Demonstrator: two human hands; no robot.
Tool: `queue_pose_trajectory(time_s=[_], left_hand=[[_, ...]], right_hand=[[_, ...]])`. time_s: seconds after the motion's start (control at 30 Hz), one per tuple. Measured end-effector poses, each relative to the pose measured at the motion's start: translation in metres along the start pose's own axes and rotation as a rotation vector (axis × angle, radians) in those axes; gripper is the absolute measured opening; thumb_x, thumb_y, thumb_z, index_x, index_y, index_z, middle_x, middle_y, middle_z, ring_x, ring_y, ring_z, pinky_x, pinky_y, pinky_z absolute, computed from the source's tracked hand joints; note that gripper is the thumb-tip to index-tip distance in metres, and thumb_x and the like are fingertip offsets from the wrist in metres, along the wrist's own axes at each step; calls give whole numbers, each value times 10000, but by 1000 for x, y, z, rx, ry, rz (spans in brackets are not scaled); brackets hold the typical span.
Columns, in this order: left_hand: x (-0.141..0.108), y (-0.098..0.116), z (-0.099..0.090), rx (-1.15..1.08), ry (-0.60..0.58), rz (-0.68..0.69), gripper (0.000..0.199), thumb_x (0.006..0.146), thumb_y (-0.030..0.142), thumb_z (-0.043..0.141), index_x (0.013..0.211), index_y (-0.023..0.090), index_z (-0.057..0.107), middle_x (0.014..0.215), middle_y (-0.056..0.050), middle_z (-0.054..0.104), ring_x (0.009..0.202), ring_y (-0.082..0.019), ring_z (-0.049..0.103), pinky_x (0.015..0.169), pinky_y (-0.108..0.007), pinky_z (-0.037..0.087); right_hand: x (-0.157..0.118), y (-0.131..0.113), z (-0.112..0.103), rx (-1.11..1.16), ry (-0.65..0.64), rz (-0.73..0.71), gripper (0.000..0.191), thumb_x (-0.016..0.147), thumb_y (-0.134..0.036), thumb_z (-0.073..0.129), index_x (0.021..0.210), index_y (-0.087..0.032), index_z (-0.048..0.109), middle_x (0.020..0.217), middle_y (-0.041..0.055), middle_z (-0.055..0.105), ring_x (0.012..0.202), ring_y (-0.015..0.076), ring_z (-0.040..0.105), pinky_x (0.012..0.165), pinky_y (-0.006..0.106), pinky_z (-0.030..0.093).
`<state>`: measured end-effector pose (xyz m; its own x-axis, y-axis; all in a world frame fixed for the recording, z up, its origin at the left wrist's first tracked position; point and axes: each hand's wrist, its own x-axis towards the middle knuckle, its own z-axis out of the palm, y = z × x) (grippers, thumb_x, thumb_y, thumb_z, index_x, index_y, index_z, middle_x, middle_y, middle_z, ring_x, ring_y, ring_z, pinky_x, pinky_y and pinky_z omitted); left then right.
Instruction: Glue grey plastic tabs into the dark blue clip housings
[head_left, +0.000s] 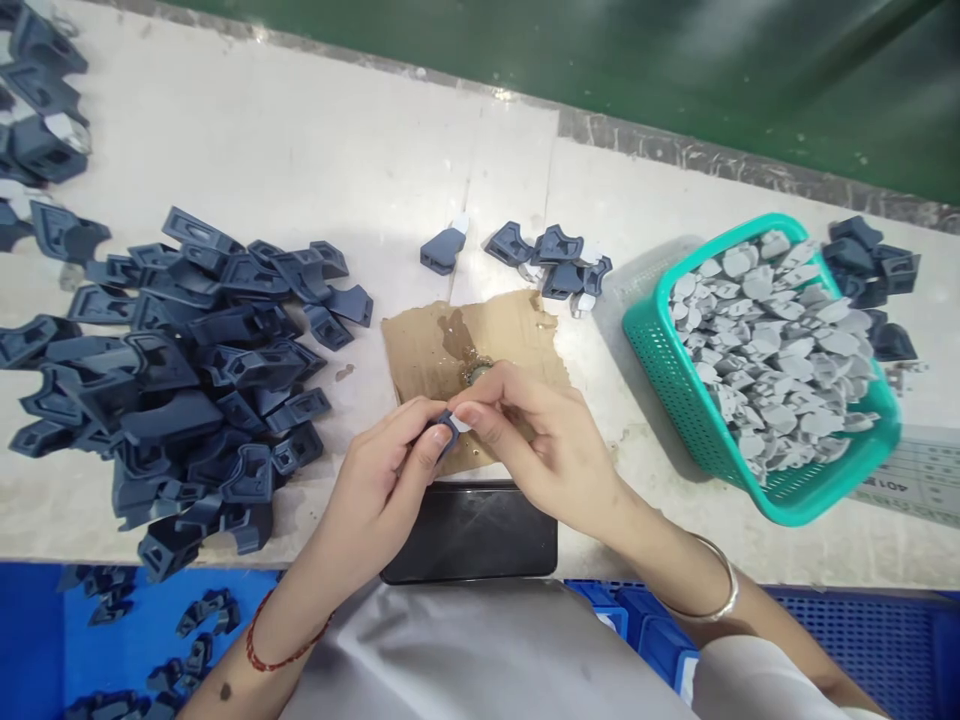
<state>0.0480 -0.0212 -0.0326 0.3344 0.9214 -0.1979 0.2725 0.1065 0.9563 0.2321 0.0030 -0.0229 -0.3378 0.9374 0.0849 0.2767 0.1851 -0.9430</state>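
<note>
Left hand [394, 475]: we pinch a dark blue-grey moulded plastic block [447, 424] between thumb and fingers.
Right hand [536, 440]: narrowed fingertips hold a small light-grey plastic piece [460, 425] against it.
Block: above the brown cardboard sheet [412, 345], toward the tabletop [315, 130]'s near edge.
Risk: a skewed push could make our piece slip.

Left grip [386, 480], right grip [546, 445], close together, pinching

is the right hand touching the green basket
Apart: the head view shows a strip of white tabletop between the right hand and the green basket.
</note>
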Motion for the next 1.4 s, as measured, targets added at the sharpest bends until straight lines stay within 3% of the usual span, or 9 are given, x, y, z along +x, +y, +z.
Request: queue_pose_trajectory(time_s=[0.27,0.4,0.5,0.57,0.7,0.77,1.0,1.2,1.4], left_hand=[[1,-1,0,-55,-18,-14,306,1112,326,450,853,212,567,798,34,567,724,-114,546,654,-229,404],[0,3,0,-8,-48,-58,322,1116,377,427,939,210,637,778,21,591,734,-142,584,684,-250,446],[-5,9,-5,75,-12,-80,304,1113,399,443,1225,231,670,968,-11,720,777,-155,651,726,-269,506],[-9,14,-14,201,136,-9,301,1097,360,491,1338,257,637,1112,-27,751,801,-159,676,760,-285,536],[-16,15,-44,718,620,214,226,1026,294,609,1227,235,695,1201,-95,738,1034,-264,682,929,-390,531],[-15,12,-60,936,684,214,283,1010,329,627,1260,212,690,1247,-143,720,1156,-347,650,983,-466,506],[-8,4,-80,1086,547,145,310,1039,337,486,1148,171,725,1167,-165,763,1049,-379,660,946,-501,534],[-10,3,-90,1058,435,125,323,1026,393,458,1165,217,690,1179,-128,763,1085,-368,682,899,-444,542],[-10,3,-103,955,349,75,197,1029,440,545,1135,308,646,1204,-35,731,1128,-362,665,874,-403,494]], right_hand=[[-4,1,0,49,-30,43,180,1063,-236,576,886,-215,600,773,-35,698,631,80,619,583,198,460],[-7,5,1,66,-58,119,175,1056,-298,590,904,-217,617,746,-23,691,626,105,604,575,227,448],[-4,4,-5,121,-30,198,223,1044,-365,602,877,-220,631,661,-41,606,559,109,530,514,239,399],[0,1,-14,123,75,232,241,1027,-399,620,865,-223,643,641,-43,591,539,114,519,506,246,399],[13,-4,-41,-145,380,183,213,989,-398,659,854,-233,661,693,-9,679,637,155,627,615,284,457],[23,-3,-53,-356,472,146,167,979,-356,648,860,-238,653,722,8,714,672,180,648,649,311,447],[57,8,-65,-781,450,179,116,981,-241,542,877,-239,592,792,75,767,830,291,650,737,383,411],[63,16,-67,-811,419,255,124,983,-228,525,971,-212,647,756,76,732,704,262,593,724,388,417],[39,1,-89,-759,491,116,144,981,-264,541,986,-238,683,1004,103,770,957,294,680,881,449,497]])
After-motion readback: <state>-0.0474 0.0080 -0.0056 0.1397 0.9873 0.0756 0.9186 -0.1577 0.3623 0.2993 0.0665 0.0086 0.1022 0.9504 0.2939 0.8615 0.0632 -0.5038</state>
